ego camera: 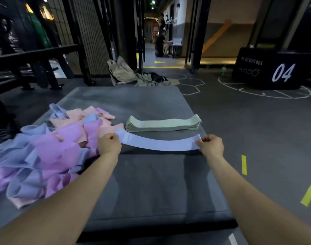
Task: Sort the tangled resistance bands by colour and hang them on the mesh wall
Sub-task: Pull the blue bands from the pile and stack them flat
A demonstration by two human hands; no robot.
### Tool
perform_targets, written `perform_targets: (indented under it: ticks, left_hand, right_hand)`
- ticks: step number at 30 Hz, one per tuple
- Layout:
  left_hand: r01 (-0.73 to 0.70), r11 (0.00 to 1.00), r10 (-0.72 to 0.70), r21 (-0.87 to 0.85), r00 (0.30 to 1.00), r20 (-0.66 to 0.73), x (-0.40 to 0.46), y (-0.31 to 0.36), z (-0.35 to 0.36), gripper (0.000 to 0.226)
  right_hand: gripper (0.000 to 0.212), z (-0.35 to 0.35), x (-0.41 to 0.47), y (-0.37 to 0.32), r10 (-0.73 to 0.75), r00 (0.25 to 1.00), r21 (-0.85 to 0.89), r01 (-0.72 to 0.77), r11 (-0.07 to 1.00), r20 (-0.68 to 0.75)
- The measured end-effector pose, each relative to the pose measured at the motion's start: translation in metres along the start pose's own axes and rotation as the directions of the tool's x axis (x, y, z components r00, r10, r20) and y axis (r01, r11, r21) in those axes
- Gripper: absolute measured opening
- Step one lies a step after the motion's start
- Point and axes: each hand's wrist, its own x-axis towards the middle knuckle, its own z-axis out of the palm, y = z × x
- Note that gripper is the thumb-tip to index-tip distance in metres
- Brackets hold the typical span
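Pale blue resistance band [158,143] held flat and stretched between both hands, just above the grey mat [151,183], in front of the green stack. Left hand [109,144] pinches its left end, grip closed on the fabric; right hand [212,145] pinches the right end the same way. The band is a wide, flat loop of soft matte fabric, sagging in a shallow curve, with a faint printed patch near the left end. Progress, as judged: early to middle of sorting. One colour looks finished, a neat stack of green bands [162,123] lying lengthwise on the mat, edges aligned, many layers deep. The blue pile seems only just begun; no other blue band lies flattened. Still to do: the tangled heap [45,152] on the left of the mat, a crumpled mass of blue, lilac-pink and peach bands, looped through and over one another, folds soft and rounded. Nothing hung yet as far as visible; a dark mesh panel [91,36] stands behind the mat at upper left, bare where it shows. The mat is thick, padded, with a slightly sheened skin. Beyond it: crumpled beige cloth [121,71] on the rubber floor, and a black plyo soft box [268,69] marked 04 to the right.
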Motion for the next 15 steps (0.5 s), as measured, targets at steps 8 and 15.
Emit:
perform_targets:
  ticks: [8, 15]
  left_hand:
    - [-0.137, 0.972, 0.125, 0.190, 0.989, 0.073, 0.007, -0.014, 0.021, 0.023]
    - [-0.176, 0.953, 0.162, 0.247, 0.984, 0.074, 0.013, -0.016, 0.022, 0.024]
  right_hand:
    - [0.009, 0.006, 0.019, 0.008, -0.127, 0.990, -0.193, 0.113, 0.975, -0.064]
    - [0.017, 0.000, 0.025, 0.015, -0.121, 0.990, -0.233, 0.101, 0.967, -0.077]
